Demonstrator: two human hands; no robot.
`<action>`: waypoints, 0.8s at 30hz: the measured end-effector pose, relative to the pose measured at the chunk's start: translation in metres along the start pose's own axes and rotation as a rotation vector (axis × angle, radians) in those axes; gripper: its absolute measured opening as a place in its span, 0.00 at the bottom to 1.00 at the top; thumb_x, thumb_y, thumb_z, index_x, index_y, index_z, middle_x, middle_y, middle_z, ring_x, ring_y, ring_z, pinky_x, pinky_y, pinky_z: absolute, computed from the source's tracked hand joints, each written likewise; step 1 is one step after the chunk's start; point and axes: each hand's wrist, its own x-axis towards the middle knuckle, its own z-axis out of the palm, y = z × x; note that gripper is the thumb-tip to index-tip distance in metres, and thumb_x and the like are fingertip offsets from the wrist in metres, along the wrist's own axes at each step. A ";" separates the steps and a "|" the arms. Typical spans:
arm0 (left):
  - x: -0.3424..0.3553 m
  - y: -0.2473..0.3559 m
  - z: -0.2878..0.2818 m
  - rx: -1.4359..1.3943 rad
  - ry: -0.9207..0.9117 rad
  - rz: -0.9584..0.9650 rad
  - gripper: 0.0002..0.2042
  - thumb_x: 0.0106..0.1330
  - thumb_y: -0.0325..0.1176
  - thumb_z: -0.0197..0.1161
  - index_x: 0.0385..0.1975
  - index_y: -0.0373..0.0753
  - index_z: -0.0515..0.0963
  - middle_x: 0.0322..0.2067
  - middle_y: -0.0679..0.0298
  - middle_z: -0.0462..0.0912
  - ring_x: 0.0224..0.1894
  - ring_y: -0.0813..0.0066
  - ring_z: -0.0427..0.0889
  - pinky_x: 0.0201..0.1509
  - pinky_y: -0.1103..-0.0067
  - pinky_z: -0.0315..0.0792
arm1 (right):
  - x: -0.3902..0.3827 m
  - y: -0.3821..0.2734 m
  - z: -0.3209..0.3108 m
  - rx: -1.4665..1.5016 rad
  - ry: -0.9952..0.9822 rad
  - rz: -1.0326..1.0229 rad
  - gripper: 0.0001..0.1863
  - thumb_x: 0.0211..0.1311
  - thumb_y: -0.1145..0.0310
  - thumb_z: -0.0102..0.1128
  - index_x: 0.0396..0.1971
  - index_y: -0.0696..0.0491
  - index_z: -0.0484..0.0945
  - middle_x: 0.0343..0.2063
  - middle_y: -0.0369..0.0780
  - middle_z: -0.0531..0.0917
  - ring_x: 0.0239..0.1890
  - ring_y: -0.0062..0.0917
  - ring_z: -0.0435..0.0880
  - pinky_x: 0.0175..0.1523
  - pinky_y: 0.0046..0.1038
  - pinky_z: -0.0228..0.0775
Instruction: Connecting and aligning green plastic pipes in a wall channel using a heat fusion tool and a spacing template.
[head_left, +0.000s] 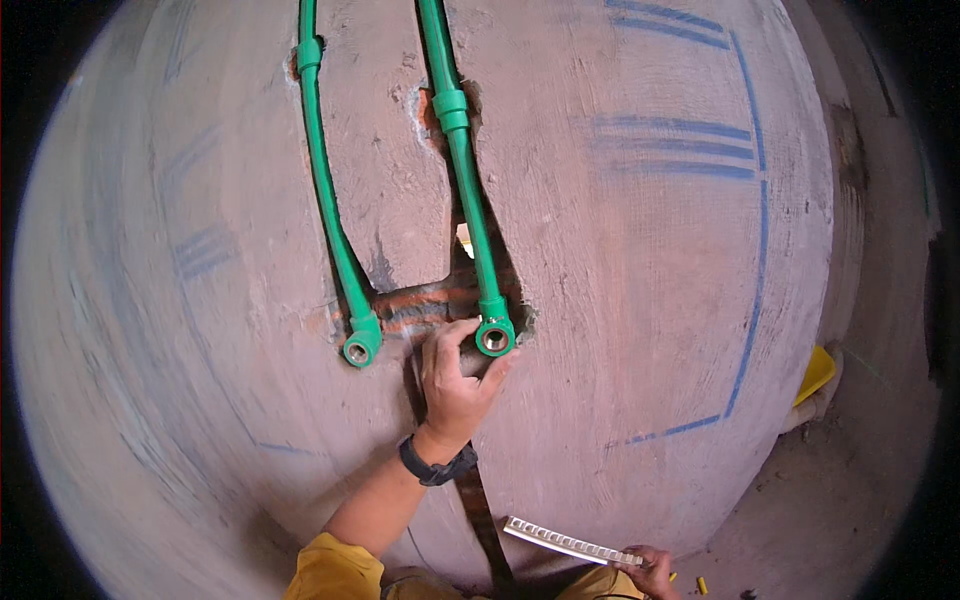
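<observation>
My left hand (455, 385) reaches up to the lower end of the right green pipe (470, 200), thumb and fingers pinched on its elbow fitting (495, 337) with a metal threaded socket. The left green pipe (335, 230) ends in a similar elbow (361, 350), left of my hand. Both pipes lie in chases cut into the grey plastered wall (650, 280), with exposed brick at the elbows. At the bottom right, my right hand (648, 572) holds a long white strip (565, 541) with a row of square recesses by one end.
Blue marked lines (735, 395) run on both sides of the pipes. A yellow object (815, 375) is beyond the wall's right edge. Small yellow pieces (701, 584) lie at the lower right. A dark vertical chase (480, 510) continues below the elbows.
</observation>
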 end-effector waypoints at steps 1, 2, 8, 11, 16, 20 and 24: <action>-0.001 0.000 -0.002 0.001 0.001 -0.005 0.27 0.51 0.36 0.79 0.49 0.34 0.74 0.40 0.53 0.81 0.42 0.54 0.81 0.48 0.66 0.75 | 0.002 -0.004 0.000 -0.025 -0.024 0.004 0.10 0.50 0.71 0.78 0.28 0.59 0.86 0.29 0.44 0.88 0.30 0.26 0.86 0.38 0.29 0.77; 0.000 0.001 -0.004 -0.010 -0.038 -0.027 0.27 0.51 0.36 0.79 0.49 0.34 0.75 0.41 0.53 0.82 0.43 0.54 0.82 0.48 0.66 0.76 | 0.004 -0.008 0.000 -0.050 -0.048 0.008 0.10 0.50 0.71 0.78 0.28 0.60 0.86 0.28 0.44 0.88 0.30 0.26 0.86 0.38 0.28 0.77; 0.009 0.010 -0.012 -0.044 -0.089 -0.038 0.27 0.51 0.36 0.79 0.50 0.35 0.76 0.42 0.52 0.83 0.42 0.52 0.83 0.47 0.66 0.76 | 0.005 -0.016 0.003 -0.032 -0.045 0.029 0.09 0.51 0.72 0.77 0.29 0.60 0.86 0.29 0.44 0.88 0.30 0.26 0.85 0.38 0.29 0.77; 0.007 0.003 -0.013 -0.029 -0.094 -0.032 0.27 0.52 0.35 0.78 0.51 0.35 0.75 0.42 0.52 0.83 0.41 0.52 0.83 0.46 0.66 0.76 | 0.011 -0.035 0.008 -0.013 -0.068 0.108 0.10 0.50 0.72 0.77 0.30 0.59 0.86 0.30 0.45 0.88 0.31 0.26 0.86 0.39 0.29 0.78; 0.002 -0.003 -0.008 -0.022 -0.078 0.013 0.28 0.52 0.34 0.78 0.52 0.35 0.75 0.43 0.51 0.83 0.42 0.51 0.82 0.46 0.65 0.76 | 0.009 -0.005 0.008 -0.109 -0.086 -0.006 0.11 0.50 0.72 0.77 0.31 0.58 0.86 0.31 0.45 0.88 0.34 0.29 0.87 0.41 0.29 0.78; -0.011 0.006 -0.035 -0.018 -0.091 0.062 0.27 0.53 0.32 0.77 0.53 0.34 0.75 0.45 0.50 0.82 0.46 0.50 0.81 0.48 0.63 0.76 | 0.007 -0.006 0.008 -0.084 -0.097 -0.028 0.11 0.49 0.70 0.78 0.31 0.58 0.86 0.32 0.44 0.88 0.36 0.30 0.88 0.42 0.31 0.79; -0.082 -0.002 -0.103 -0.133 -0.308 0.002 0.22 0.50 0.33 0.77 0.45 0.37 0.80 0.41 0.56 0.83 0.40 0.57 0.83 0.47 0.67 0.76 | 0.018 -0.039 0.005 -0.132 -0.136 -0.047 0.12 0.48 0.70 0.78 0.32 0.57 0.86 0.33 0.43 0.88 0.35 0.34 0.88 0.42 0.33 0.79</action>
